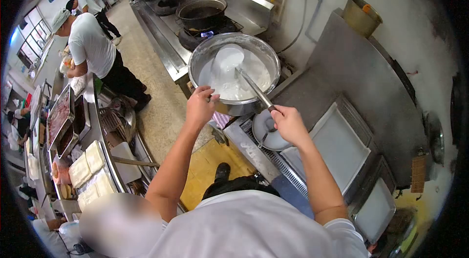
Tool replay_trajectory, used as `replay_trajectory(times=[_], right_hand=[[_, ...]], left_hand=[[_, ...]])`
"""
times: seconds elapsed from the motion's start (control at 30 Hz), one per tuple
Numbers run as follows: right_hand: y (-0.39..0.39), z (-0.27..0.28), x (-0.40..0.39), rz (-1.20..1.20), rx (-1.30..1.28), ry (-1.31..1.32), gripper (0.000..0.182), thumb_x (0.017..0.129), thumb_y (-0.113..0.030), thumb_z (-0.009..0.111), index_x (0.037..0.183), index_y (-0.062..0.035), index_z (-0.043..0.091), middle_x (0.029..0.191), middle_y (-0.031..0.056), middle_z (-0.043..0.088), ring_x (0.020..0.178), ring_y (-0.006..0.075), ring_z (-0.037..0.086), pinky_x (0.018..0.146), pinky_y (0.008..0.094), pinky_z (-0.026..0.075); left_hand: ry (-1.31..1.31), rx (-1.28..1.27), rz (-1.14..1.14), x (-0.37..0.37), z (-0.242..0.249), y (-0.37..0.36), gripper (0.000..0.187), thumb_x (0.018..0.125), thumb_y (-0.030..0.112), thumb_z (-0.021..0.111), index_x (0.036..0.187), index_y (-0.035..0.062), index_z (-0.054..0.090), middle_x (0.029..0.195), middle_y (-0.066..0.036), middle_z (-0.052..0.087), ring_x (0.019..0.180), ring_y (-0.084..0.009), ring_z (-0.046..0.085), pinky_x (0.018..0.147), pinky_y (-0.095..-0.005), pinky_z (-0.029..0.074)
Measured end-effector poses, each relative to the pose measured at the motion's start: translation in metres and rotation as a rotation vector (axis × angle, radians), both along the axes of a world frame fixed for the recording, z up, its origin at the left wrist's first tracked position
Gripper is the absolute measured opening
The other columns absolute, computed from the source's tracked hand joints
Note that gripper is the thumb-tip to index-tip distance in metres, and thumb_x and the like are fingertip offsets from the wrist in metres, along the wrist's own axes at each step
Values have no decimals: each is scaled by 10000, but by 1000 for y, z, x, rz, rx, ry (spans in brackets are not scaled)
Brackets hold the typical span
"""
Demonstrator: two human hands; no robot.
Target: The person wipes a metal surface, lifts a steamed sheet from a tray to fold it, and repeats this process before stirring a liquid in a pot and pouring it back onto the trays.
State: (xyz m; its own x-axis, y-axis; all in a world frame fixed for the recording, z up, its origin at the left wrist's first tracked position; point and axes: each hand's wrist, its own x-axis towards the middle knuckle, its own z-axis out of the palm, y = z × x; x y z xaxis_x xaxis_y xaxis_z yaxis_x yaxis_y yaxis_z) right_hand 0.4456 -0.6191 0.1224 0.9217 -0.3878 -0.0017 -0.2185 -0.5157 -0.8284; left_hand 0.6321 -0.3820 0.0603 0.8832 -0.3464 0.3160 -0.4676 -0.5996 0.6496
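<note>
A large metal pot (272, 52) holds a milky white liquid (254, 80) with some froth. My right hand (291, 123) is closed round the dark end of a long-handled ladle (254, 87). The round bowl of the ladle is full of the white liquid and sits within the pot's rim. My left hand (201, 104) is at the pot's near left rim, fingers loosely bent and apart, with nothing visible between them. Below my right hand stands a metal bowl (256, 136) of white liquid, with a small handled tool in it.
A wok-like pan (201, 11) stands on the stove behind. To the right lie a tray with a white sheet (339, 145) and another white tray (375, 209). White slabs (88, 163) rest on the left counter, where a person (93, 45) works. A bucket (360, 16) stands high right.
</note>
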Motion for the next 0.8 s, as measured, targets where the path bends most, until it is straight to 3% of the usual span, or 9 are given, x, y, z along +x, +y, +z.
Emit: replay_trajectory(times=[0.1,0.13,0.23,0.27,0.33,0.53,0.63,0.67,0.8], right_hand=[[3,2,-23,-16,-48,-23,247,979,-180,570,1074,7,701,661,61,604,600,153,569,581,347,458],[9,18,-32,-49,-6,40,256,959,-184,593,1112,-7,696,809,257,671,764,413,678,706,464,508],[7,7,-57,-69,-26,-43,354,957,-177,597,1233,36,657,967,298,701,941,450,696,823,442,537],[6,9,-66,-65,16,-30,434,954,-159,600,1310,89,596,1133,334,676,1088,455,673,929,424,528],[4,10,-82,-90,155,-60,441,954,-142,599,1324,97,580,1167,323,676,1102,421,683,959,424,518],[-20,50,-116,34,844,-250,640,1031,-292,601,1508,77,387,1262,207,656,854,180,687,552,254,554],[-31,35,-107,-38,984,-272,666,1024,-333,615,1496,84,400,1246,207,664,842,192,691,568,275,569],[-37,11,-102,-92,953,-234,639,1028,-306,603,1497,79,403,1233,210,670,834,202,693,562,277,561],[-32,-80,-64,-261,529,217,595,991,-261,642,1456,69,473,1141,172,701,799,184,679,567,290,549]], left_hand=[[160,-32,-88,-50,53,-37,324,867,208,770,1154,62,737,1281,-127,646,1086,-308,671,942,-391,540],[67,-41,-189,-63,51,-52,363,835,194,784,1172,73,730,1329,-136,613,1160,-325,628,973,-411,522],[-255,-52,-496,-93,46,-101,496,720,161,811,1202,99,712,1450,-145,519,1337,-377,489,1074,-495,448],[-326,-64,-540,-103,48,-118,447,698,147,800,1136,95,727,1472,-145,504,1355,-382,476,1099,-526,420],[-419,-98,-665,-114,48,-143,335,680,127,780,1009,86,739,1497,-145,494,1384,-384,456,1136,-565,379],[-452,-324,-930,-96,61,-177,118,689,73,757,726,56,646,1411,-130,615,1402,-400,463,1162,-588,343],[-292,-495,-926,-85,88,-177,182,628,-43,761,736,57,653,1421,-148,615,1390,-446,475,1144,-532,394],[-248,-533,-896,-81,101,-175,177,667,-105,657,743,55,657,1398,-162,631,1370,-437,503,1122,-489,429],[-31,-640,-758,-45,130,-170,228,671,-148,550,757,36,654,1370,-174,650,1349,-337,550,1072,-411,449]])
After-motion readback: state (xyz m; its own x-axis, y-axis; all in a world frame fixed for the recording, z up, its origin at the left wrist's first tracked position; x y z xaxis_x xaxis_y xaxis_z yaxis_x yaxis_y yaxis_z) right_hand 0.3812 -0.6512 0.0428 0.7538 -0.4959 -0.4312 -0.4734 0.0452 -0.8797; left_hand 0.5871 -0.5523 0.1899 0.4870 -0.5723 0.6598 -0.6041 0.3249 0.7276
